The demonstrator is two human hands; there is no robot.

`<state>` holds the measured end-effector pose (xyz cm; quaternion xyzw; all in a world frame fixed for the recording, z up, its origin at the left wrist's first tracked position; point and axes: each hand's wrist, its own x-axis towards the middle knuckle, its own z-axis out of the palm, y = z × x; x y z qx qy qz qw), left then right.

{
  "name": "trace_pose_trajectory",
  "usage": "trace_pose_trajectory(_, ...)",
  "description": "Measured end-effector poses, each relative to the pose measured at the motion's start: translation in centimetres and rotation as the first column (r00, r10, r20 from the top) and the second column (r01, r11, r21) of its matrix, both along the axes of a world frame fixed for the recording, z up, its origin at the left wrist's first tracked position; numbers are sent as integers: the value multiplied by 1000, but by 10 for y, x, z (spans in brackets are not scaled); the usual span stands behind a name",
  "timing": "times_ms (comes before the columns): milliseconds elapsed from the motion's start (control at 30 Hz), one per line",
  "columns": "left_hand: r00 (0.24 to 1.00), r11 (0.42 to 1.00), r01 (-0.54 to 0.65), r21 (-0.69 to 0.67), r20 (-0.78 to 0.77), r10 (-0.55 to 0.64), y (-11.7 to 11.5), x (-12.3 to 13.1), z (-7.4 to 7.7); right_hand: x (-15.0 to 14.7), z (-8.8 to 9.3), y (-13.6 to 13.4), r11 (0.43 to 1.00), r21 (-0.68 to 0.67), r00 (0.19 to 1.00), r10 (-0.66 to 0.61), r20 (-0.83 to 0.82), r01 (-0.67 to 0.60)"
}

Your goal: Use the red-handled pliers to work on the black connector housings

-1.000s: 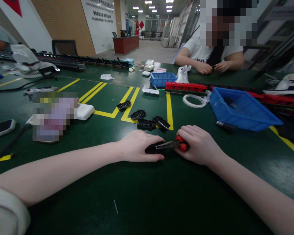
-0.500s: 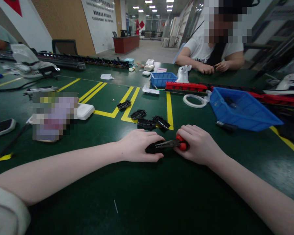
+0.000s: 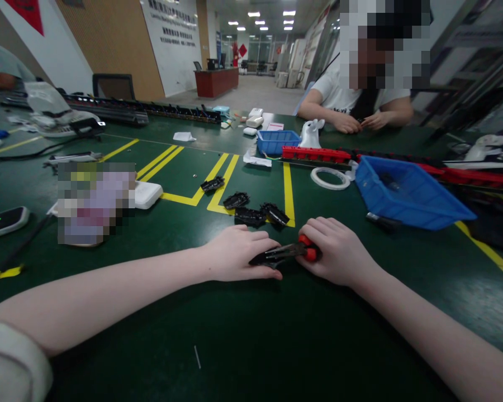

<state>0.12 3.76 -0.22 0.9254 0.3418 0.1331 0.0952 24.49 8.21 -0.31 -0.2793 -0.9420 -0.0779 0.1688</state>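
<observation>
Between thumb and fingers, my left hand grips a small black plastic part just above the green table. My right hand is closed around the red handles of needle-nose pliers. The jaws point left and lie over the black part; whether they pinch it I cannot tell. Several similar black parts lie on the table just beyond my left hand.
A blue bin with dark pieces in it stands at the right, near a tape roll. Farther back are a smaller blue bin and a long red rail. A phone lies left. Across the table sits a person.
The plier jaws have moved slightly left and farther over the black part. My right hand has shifted a little left with them. The whole view has tilted slightly.
</observation>
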Motion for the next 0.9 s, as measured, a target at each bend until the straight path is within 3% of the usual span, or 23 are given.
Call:
trace_pose_trajectory(400,1000,1000,20,-17,-14,-20,2,0,-1,0,-3,1,996,89,1000,18,-11,-17)
trace_pose_trajectory(900,1000,996,4,-84,24,-2,2,0,1,1,-4,3,1000,-4,1000,-4,-2,4)
